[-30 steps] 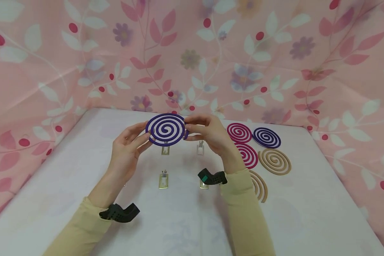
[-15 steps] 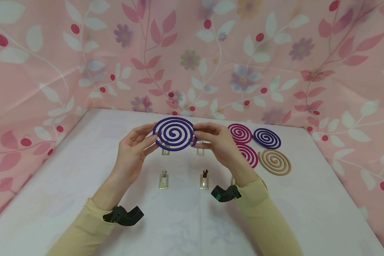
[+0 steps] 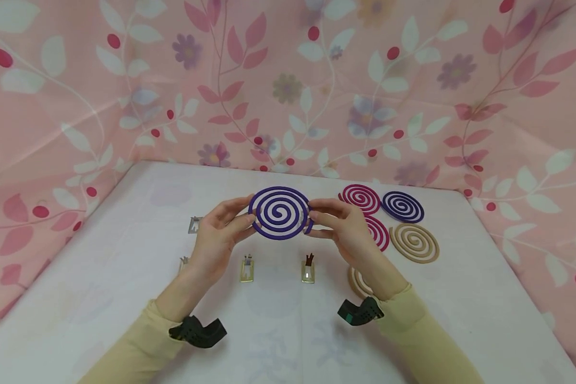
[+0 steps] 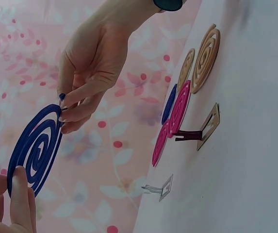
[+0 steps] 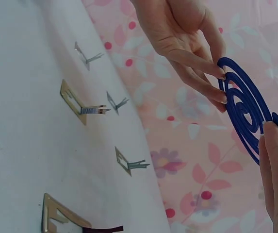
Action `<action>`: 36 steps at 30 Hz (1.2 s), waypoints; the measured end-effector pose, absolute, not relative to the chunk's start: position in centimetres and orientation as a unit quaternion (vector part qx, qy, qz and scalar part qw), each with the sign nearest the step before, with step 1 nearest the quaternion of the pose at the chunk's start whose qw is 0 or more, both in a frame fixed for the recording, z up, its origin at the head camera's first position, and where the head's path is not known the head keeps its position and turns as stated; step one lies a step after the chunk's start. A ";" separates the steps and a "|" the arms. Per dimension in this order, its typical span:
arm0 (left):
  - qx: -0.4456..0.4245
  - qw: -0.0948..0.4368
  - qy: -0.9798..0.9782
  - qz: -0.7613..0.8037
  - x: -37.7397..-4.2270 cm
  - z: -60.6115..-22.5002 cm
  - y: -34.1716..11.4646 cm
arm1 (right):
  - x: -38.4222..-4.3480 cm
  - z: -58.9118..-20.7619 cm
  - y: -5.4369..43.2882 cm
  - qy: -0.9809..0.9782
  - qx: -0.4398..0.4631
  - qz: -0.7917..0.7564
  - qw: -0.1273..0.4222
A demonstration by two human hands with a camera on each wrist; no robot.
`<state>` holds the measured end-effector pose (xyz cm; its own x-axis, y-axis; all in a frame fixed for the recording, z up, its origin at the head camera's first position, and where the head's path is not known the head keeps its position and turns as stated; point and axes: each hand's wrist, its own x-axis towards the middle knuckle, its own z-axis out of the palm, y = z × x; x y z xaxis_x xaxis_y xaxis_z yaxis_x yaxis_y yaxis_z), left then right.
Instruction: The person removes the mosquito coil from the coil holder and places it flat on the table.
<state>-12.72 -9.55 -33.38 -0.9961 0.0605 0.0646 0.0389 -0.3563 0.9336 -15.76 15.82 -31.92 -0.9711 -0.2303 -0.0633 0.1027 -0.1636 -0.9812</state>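
A purple mosquito coil (image 3: 279, 215) is held up over the table by both hands, its flat spiral face tipped toward the head camera. My left hand (image 3: 217, 239) pinches its left rim between thumb and fingers. On the opposite rim, near the coil's outer tail, my right hand (image 3: 349, 229) pinches it the same way. The left wrist view shows the coil (image 4: 16, 155) nearly edge-on, with fingertips on either side. Below the hands, small metal coil stands (image 3: 247, 271) with upright prongs stand on the table, one with a dark brown prong (image 3: 309, 260).
At the right lie more coils: two pink ones (image 3: 360, 199), another purple one (image 3: 402, 206) and tan ones (image 3: 415, 242), one partly hidden by the right forearm. Further stands (image 3: 194, 225) sit behind the left hand. A pink floral cloth (image 3: 288, 106) rises behind the white tabletop (image 3: 278, 325).
Both hands have carried the purple coil to the right and slightly down toward me. Stands at the left have come into view, while the forearm covers more of the front tan coil.
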 end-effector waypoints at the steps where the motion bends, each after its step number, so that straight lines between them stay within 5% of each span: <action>1: 0.043 0.008 0.569 0.821 -12.7 -33.4 -9.4 | -15.6 -32.0 16.0 0.636 -0.048 -0.762 0.108; 36: 0.033 0.068 0.580 0.811 -13.1 -36.0 -2.6 | -13.0 -34.6 23.1 0.616 -0.023 -0.783 0.085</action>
<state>-13.10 -2.58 -36.00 -0.9884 0.1495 -0.0256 -0.0725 -0.3168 0.9457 -12.99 23.05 -34.58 -0.9844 -0.1621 -0.0687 0.1049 -0.2265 -0.9683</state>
